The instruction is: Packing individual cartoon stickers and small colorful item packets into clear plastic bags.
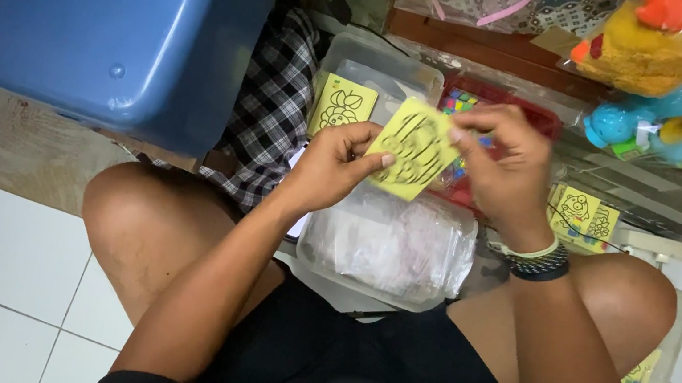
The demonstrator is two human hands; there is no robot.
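I hold a small yellow card with a black line drawing (413,149) in front of me, above my lap. My left hand (334,166) grips its lower left edge. My right hand (504,157) pinches its upper right corner, and a striped band sits on that wrist. Below the card lies a clear plastic box (391,246) with clear bags in it, resting between my knees. A second yellow drawing card (340,105) lies in another clear box (381,76) just beyond my left hand.
A big blue plastic container (118,23) stands at the upper left on a wooden floor. Checked cloth (273,105) lies beside it. A red tray of coloured bits (498,107), more yellow cards (582,219) and bagged toy ducks (673,79) are at the right. White tiles lie underneath.
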